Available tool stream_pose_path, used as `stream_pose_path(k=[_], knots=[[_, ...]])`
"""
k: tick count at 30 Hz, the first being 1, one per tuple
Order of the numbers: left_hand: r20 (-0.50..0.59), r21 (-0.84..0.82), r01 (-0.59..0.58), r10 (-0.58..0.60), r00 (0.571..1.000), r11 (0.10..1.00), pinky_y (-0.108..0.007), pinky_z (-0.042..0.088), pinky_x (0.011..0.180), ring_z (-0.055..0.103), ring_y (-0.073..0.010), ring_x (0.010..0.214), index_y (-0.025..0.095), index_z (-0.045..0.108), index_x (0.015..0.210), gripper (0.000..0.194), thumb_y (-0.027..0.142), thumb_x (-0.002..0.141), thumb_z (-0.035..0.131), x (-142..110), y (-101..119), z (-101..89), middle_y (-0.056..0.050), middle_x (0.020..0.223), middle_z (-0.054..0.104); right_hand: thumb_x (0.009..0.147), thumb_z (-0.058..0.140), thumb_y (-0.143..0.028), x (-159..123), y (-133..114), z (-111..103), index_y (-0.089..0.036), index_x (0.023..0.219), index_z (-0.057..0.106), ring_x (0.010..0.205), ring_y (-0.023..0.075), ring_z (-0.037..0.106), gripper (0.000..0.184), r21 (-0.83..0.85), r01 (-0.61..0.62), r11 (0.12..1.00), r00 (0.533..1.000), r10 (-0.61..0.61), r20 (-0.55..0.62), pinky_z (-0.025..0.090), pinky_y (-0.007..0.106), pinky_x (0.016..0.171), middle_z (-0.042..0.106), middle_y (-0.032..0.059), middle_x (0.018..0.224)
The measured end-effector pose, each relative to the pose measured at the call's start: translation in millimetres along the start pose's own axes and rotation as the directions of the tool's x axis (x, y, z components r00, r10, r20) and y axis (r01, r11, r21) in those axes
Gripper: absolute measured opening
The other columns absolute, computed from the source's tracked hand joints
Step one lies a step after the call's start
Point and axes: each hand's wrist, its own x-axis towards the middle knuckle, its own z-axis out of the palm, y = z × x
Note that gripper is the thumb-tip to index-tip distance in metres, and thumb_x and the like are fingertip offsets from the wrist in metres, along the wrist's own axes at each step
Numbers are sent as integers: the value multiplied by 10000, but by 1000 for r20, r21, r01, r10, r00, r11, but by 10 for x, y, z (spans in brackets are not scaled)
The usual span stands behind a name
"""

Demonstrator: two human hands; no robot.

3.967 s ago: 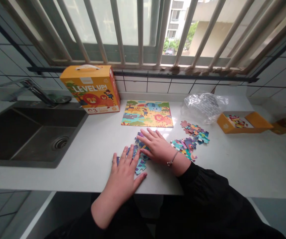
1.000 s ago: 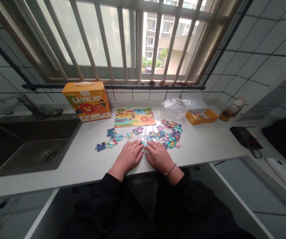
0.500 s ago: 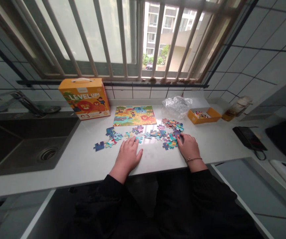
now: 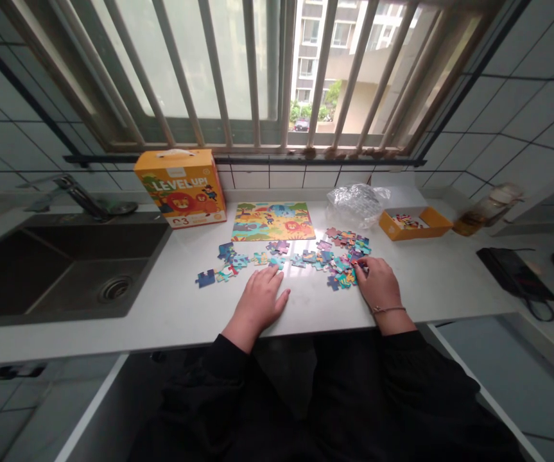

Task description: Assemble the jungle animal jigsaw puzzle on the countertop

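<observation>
My left hand [image 4: 261, 300] lies flat on the counter with its fingers stretched out. Its fingertips touch the edge of a light blue puzzle piece [image 4: 277, 262]. At the right-hand heap of jigsaw pieces [image 4: 340, 262], my right hand [image 4: 380, 285] pinches a small dark puzzle piece [image 4: 359, 264] between thumb and fingers, which partly hide it. More loose pieces [image 4: 228, 255] lie scattered to the left, a dark blue one [image 4: 205, 278] farthest out. Behind them rests a flat picture board [image 4: 273, 221] with a lion, an elephant and a hippo.
An orange puzzle box [image 4: 180, 189] stands at the back left beside the sink [image 4: 79, 269]. Crumpled clear plastic [image 4: 357, 204] and an open orange tray [image 4: 416, 224] with pieces sit at the back right. Beyond are a glass jug [image 4: 488, 208] and a black device [image 4: 515, 273].
The view has shifted, so everything sits a little further right. My right fingers have closed more on a piece at the heap's edge. My left hand stays flat in place.
</observation>
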Motion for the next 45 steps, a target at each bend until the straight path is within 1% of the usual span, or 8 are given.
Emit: stream_pose_path(k=[5,12,18,22,25,35,41,45], knots=[[-110,-50,2,-7,994,999,-531,531,1203,659,-353,1390,197,753,1307,293,289,1065,615,-10,-6,-29,-162,1469,735,1070,608,-364,-42,-116,-98,-172,1154,727,994,305,668,241,38,-5,999,995,9,-102,557,443,957,729,164,1099],[-290,-160,55,-100,952,986,-528,566,1131,708,-331,1226,194,717,1173,195,174,1026,590,6,-85,-64,-141,1227,783,1124,589,-332,-285,-722,-113,-229,1078,721,1100,300,700,174,222,314,923,944,-280,-173,590,454,997,724,136,1098],[-107,-171,-176,159,981,969,-545,549,1155,697,-332,1364,259,765,1304,260,332,1066,691,-30,-80,-29,-101,1470,762,1108,657,-330,-368,-1144,-45,-240,1061,755,1064,268,696,141,286,488,825,855,-517,31,561,423,978,760,101,1133],[-66,-164,-173,164,984,971,-547,552,1136,720,-328,1328,275,807,1231,206,339,1059,713,-26,-79,-23,-87,1438,785,1094,641,-353,-210,-898,-33,-213,1141,750,1154,335,652,183,103,208,973,977,-203,-59,504,479,1030,770,141,1179],[-63,-172,-169,160,985,971,-548,551,1134,714,-332,1335,266,805,1182,167,322,1043,730,-18,-79,-45,-93,1447,781,1036,700,-399,-97,-652,14,-188,1236,725,1160,360,635,293,49,35,998,999,-33,-32,495,475,1016,776,166,1210],[-32,-204,-246,244,969,948,-568,543,1136,700,-329,1358,302,819,1260,244,278,1097,638,-3,-73,-55,-59,1467,781,961,653,-277,-43,-409,60,-215,1172,686,982,300,691,222,203,-70,977,997,74,-13,527,419,929,784,111,1040],[-64,-200,-227,218,974,953,-548,553,1110,724,-318,1283,293,828,1235,230,287,1087,652,-23,-68,-44,-75,1409,800,964,580,-255,-34,22,-28,-201,1117,719,991,306,661,213,48,-197,979,971,202,-130,513,425,898,741,149,1098],[-64,-197,-228,220,973,953,-547,555,1101,724,-321,1277,282,824,1219,223,281,1084,646,-16,-59,-60,-80,1392,803,1007,574,-267,-43,96,-76,-178,1133,779,1153,338,641,256,-26,-100,995,987,96,-126,493,481,1051,737,180,1176]])
